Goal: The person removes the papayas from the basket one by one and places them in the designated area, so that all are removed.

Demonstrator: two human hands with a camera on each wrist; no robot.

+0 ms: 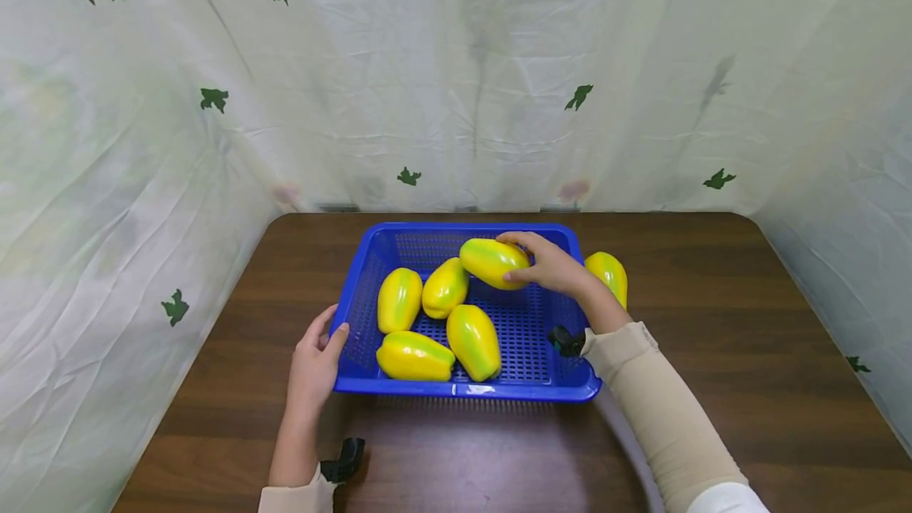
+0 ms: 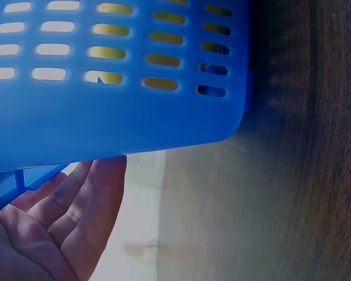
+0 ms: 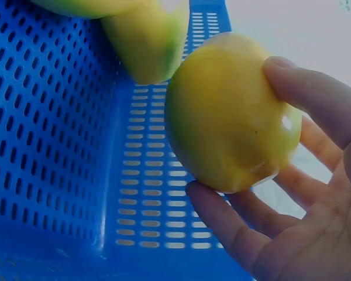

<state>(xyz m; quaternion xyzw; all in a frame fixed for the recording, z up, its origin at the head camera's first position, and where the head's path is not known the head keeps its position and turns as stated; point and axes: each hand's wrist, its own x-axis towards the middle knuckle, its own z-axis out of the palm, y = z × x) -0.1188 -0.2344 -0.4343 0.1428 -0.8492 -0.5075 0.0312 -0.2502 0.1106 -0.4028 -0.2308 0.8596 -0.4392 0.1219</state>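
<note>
A blue plastic basket (image 1: 523,339) with slotted walls holds several yellow-green papayas (image 1: 400,301), loosely grouped in its left and middle part. My right hand (image 1: 545,264) grips one more papaya (image 1: 493,263) by its right end, over the back of the basket; the right wrist view shows thumb and fingers (image 3: 222,225) on opposite sides of this papaya (image 3: 228,117). At the basket's left rim is my left hand (image 1: 317,359), its thumb near the top edge and its fingers outside. In the left wrist view those fingers (image 2: 99,205) reach under the rim.
Another papaya (image 1: 608,271) lies on the brown wooden table (image 1: 712,339) just right of the basket, partly hidden by the right forearm. A pale curtain (image 1: 470,85) with leaf and bird prints hangs behind and beside the table.
</note>
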